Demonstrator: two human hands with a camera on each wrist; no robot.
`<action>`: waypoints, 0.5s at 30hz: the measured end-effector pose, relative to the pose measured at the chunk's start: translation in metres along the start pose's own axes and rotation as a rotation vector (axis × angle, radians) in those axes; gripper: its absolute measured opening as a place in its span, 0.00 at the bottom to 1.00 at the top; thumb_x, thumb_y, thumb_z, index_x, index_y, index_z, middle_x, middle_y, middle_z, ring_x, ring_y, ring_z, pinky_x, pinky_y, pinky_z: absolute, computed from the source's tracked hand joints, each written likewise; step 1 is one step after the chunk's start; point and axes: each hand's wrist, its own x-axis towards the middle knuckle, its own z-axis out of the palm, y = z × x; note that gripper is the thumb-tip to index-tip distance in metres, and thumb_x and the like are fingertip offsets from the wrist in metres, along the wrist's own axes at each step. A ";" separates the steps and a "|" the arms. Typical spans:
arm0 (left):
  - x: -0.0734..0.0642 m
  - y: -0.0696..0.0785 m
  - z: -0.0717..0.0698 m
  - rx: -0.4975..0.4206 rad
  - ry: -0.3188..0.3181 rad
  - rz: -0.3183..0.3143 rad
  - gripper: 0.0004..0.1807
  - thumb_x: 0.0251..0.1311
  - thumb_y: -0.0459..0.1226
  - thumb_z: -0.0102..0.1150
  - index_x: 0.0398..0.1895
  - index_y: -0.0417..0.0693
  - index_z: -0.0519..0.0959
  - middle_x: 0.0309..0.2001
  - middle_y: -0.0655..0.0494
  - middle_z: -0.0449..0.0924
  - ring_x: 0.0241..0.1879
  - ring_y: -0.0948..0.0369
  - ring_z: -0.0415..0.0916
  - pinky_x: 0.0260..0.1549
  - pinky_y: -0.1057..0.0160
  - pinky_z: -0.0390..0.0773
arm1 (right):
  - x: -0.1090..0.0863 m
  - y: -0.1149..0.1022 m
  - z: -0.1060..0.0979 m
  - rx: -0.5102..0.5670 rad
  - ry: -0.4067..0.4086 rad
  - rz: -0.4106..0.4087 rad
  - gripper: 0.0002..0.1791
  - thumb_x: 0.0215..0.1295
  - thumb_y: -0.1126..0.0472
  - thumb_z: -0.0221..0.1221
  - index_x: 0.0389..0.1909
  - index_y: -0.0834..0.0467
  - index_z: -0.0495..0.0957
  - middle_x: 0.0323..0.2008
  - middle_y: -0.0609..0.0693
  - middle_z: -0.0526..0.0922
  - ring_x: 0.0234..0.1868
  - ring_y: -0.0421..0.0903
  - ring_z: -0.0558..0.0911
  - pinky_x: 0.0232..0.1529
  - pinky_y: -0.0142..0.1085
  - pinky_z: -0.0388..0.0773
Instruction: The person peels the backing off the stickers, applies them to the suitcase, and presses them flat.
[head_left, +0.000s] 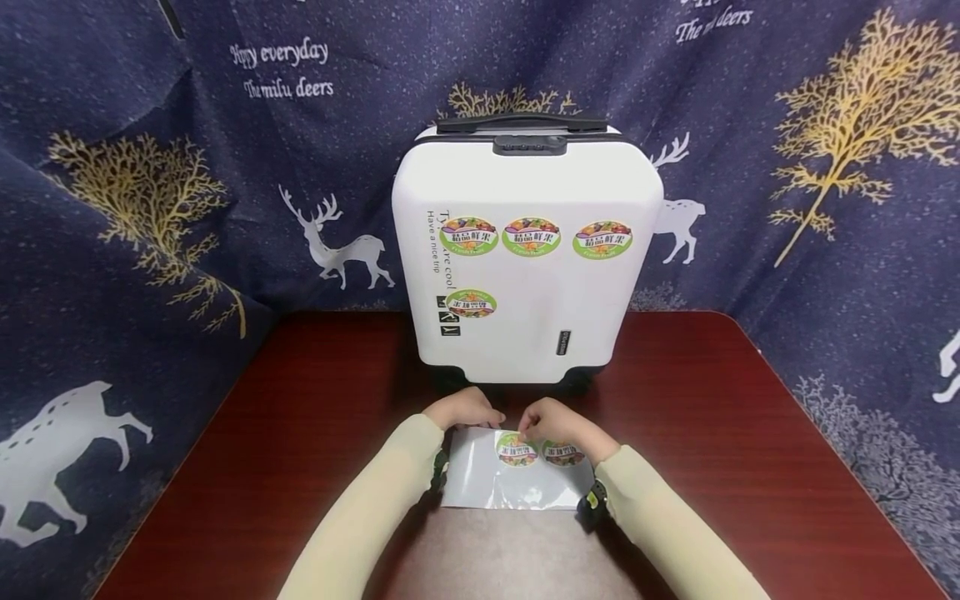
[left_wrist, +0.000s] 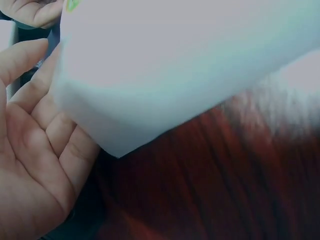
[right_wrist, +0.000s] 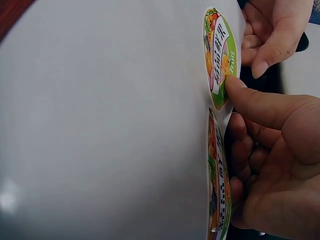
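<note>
A white sticker sheet [head_left: 474, 479] carries two oval fruit stickers near its far edge, a middle one [head_left: 517, 452] and a right one [head_left: 563, 454]. My right hand [head_left: 558, 423] pinches that far edge: in the right wrist view the thumb [right_wrist: 237, 89] presses on a sticker [right_wrist: 218, 55] while the other fingers curl behind the sheet. At the edge's left part is my left hand [head_left: 467, 408]. The left wrist view shows its fingers [left_wrist: 60, 132] extended behind the sheet [left_wrist: 150, 90], with the thumb [left_wrist: 25, 55] apart from the paper.
Just beyond the hands a white suitcase [head_left: 517, 333] stands upright on the dark red table [head_left: 315, 433]. Three fruit stickers run across its front, and an upside-down one [head_left: 471, 303] sits lower left. A patterned blue cloth [head_left: 337, 150] hangs behind.
</note>
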 end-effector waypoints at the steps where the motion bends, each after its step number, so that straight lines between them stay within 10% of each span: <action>1: 0.001 0.000 0.001 -0.005 -0.002 0.004 0.18 0.65 0.46 0.59 0.35 0.43 0.90 0.32 0.54 0.87 0.26 0.65 0.71 0.23 0.69 0.70 | 0.000 0.000 0.000 -0.002 0.000 -0.001 0.03 0.63 0.67 0.67 0.30 0.61 0.86 0.30 0.49 0.87 0.32 0.40 0.77 0.41 0.33 0.77; 15: 0.003 -0.003 0.004 -0.066 -0.014 0.034 0.14 0.55 0.44 0.66 0.31 0.41 0.90 0.30 0.57 0.84 0.31 0.64 0.72 0.32 0.68 0.73 | 0.000 0.001 -0.001 0.009 0.008 -0.012 0.02 0.62 0.66 0.67 0.31 0.61 0.86 0.29 0.49 0.86 0.31 0.41 0.76 0.38 0.32 0.74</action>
